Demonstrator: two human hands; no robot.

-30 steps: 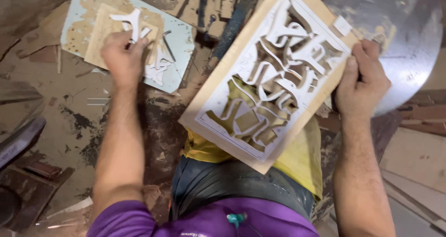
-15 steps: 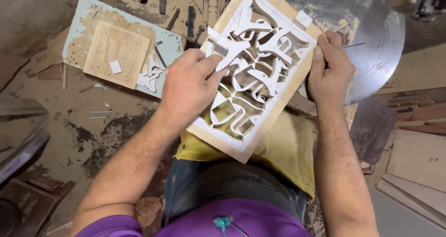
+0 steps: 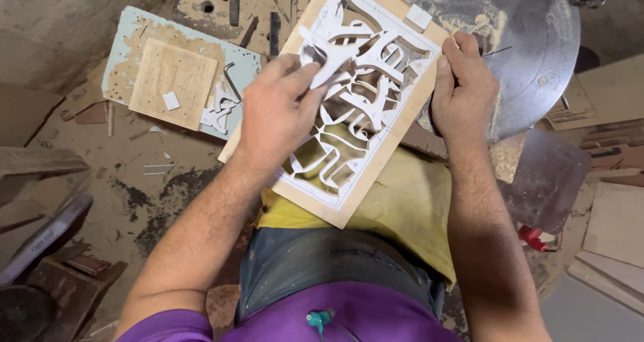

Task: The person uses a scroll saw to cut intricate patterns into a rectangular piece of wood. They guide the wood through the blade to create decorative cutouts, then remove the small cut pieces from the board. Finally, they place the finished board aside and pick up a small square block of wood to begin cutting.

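Fretwork panel: right hand grips edge, left hand atop.

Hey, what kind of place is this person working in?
Probably a small woodworking shop, of the scroll-saw or fretwork kind: a cut-out wooden panel is held by both hands, a sawdust-strewn round metal table stands beyond it, and wood offcuts lie about.

Purple top, bare forearms, dark grey trousers, yellow cloth over lap
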